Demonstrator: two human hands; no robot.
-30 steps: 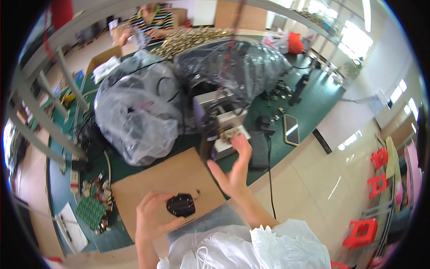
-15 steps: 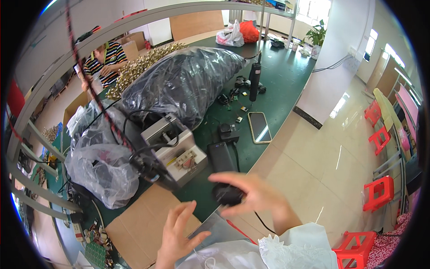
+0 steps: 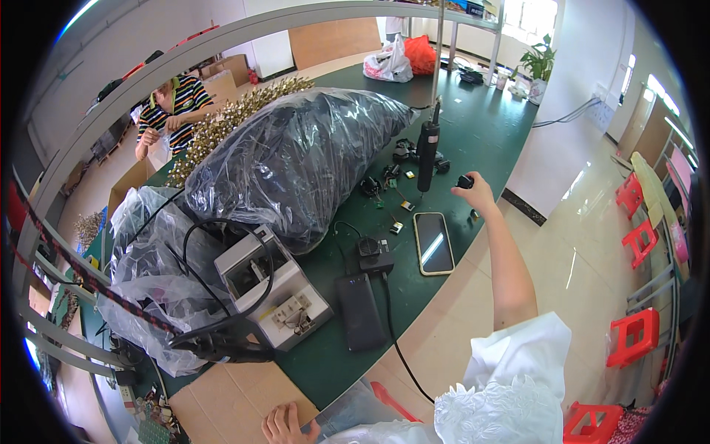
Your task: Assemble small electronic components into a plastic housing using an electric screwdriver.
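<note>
My right hand [image 3: 479, 197] reaches out over the right edge of the green table, its fingers closed on a small black part [image 3: 464, 181] whose kind I cannot make out. A black electric screwdriver [image 3: 427, 155] hangs upright just left of it, among several small black parts [image 3: 403, 150] on the tabletop. Nearer to me lies a phone [image 3: 434, 244] with a pale rim. My left hand [image 3: 285, 425] rests at the near edge of a cardboard sheet [image 3: 233, 396], fingers apart and holding nothing.
A black power bank [image 3: 360, 311] and a small black box [image 3: 375, 255] with a cable lie mid-table. Left of them stand a grey metal box [image 3: 274, 288] and a large clear bag [image 3: 296, 159] of dark things. A person [image 3: 174, 111] works across the table. Red stools [image 3: 632, 337] stand at right.
My right hand has moved from the near table edge far forward and right, with a small black part in it. My left hand has come down onto the cardboard. The view has shifted slightly.
</note>
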